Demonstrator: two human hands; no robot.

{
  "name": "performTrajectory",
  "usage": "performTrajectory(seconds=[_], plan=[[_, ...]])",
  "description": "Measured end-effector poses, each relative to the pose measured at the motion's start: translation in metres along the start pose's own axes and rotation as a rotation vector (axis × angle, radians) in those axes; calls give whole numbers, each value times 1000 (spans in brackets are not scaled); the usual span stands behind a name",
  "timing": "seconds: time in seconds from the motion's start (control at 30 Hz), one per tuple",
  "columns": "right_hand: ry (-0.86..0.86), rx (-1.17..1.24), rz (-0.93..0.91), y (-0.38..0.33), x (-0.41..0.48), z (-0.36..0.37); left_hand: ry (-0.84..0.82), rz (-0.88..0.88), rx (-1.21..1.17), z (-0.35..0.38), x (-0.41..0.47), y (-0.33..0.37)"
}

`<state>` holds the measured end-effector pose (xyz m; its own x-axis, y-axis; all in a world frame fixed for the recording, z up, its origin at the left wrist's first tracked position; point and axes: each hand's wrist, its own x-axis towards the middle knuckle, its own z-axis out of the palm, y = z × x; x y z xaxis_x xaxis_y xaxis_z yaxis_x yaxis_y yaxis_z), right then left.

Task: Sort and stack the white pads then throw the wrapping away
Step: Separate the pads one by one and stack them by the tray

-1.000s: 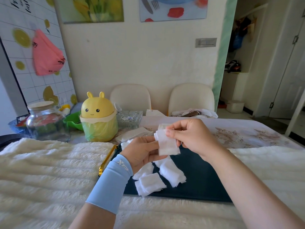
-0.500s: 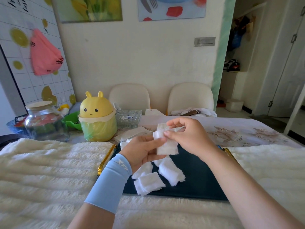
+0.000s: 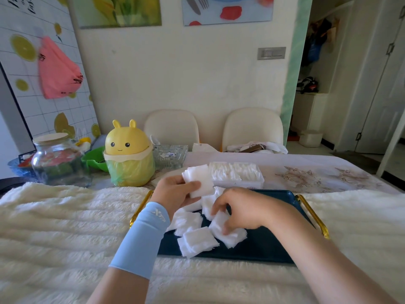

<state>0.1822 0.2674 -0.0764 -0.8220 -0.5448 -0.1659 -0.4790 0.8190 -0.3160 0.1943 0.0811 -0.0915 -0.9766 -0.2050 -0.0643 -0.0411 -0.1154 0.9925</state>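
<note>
Loose white pads [image 3: 198, 241] lie scattered on the dark tray [image 3: 263, 249]. Right hand [image 3: 243, 210] pinches one pad [image 3: 232, 234]. Left hand [image 3: 175, 191] grips the gathered stack [image 3: 198, 178] above the tray. Best to lift a single pad and square its edges before adding it.

My left hand [image 3: 175, 194] is raised in front of me, its thumb pressed on the front of a small stack of white pads [image 3: 198, 178] and its fingers curled behind. A light blue sleeve [image 3: 142, 235] covers that forearm up to the wrist. My right hand [image 3: 238, 210] sits lower, palm down on a bare arm, with fingertips and thumb pinching a single pad [image 3: 235, 236].
</note>
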Motion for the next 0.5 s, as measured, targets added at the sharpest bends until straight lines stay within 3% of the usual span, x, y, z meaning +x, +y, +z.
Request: performTrajectory(seconds=[0.23, 0.5], plan=[[86, 149, -18, 11, 2, -5, 13, 6, 43, 0, 1, -1], [140, 1034, -181, 25, -1, -18, 37, -28, -38, 0, 3, 0]])
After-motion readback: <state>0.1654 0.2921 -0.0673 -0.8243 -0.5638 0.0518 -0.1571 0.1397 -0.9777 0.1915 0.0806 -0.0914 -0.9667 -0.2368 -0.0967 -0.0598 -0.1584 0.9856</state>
